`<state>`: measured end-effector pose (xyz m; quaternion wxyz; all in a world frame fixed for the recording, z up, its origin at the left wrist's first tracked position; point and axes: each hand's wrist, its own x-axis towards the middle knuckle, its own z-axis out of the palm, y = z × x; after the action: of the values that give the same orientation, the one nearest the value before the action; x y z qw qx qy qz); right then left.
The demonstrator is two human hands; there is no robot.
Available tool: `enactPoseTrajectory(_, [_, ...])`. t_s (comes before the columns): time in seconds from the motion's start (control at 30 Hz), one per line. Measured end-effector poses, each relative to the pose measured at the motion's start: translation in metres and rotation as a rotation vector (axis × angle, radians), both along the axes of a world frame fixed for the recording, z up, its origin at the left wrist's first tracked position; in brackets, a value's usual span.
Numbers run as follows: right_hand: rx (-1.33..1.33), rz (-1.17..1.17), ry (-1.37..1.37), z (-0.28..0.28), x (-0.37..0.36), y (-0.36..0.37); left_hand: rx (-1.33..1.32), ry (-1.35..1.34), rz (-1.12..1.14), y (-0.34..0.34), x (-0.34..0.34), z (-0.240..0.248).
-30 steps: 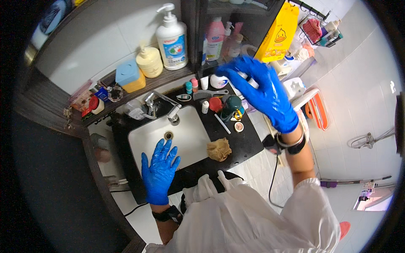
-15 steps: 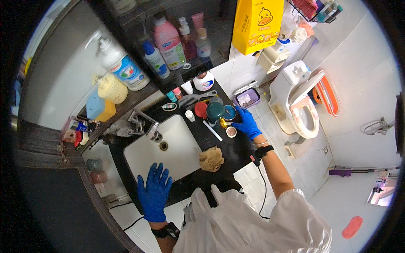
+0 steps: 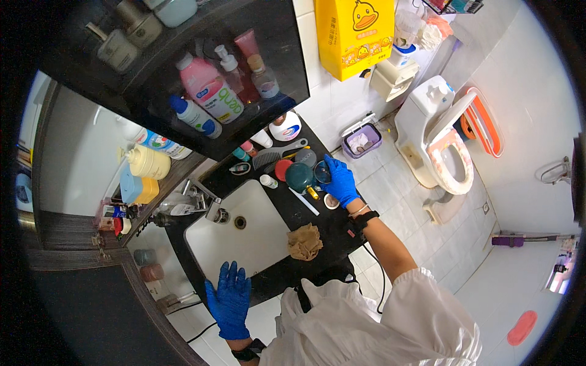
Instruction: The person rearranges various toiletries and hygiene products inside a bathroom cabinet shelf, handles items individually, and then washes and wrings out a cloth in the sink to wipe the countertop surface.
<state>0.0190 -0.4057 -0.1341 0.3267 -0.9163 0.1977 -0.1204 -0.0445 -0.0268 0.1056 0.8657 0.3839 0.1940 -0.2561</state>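
The head view, from where I stand, catches two hands in thin, wrinkled blue gloves at a glossy black countertop. The right hand bends its fingers over a small round vessel, dark and shiny, on the counter's right side; whether they grip it or only touch it, I can't tell. Just left of that vessel sits a smooth, rounded dark green container, with a flat red disc beside it. A grey toothed comb lies behind them, and a slim white stick slants toward the front. A shallow round jar stands near the right wrist.

The left hand is flattened, fingers spread, above the front edge of the smooth white sink; contact there is unclear. A crumpled tan cloth, deeply creased, rests by the sink's right rim, below the shiny metal faucet.
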Motion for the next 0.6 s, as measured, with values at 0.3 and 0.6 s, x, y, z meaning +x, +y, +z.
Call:
enactPoseTrajectory(0.3, [0.076,0.001,-0.078,0.0,-0.003,-0.012,-0.022,0.001,-0.072,-0.018,0.013,0.002])
enactPoseTrajectory(0.6, [0.029,0.167,0.018,0.009,-0.008,-0.026,-0.085,0.03,-0.093,-0.016,0.016,-0.002])
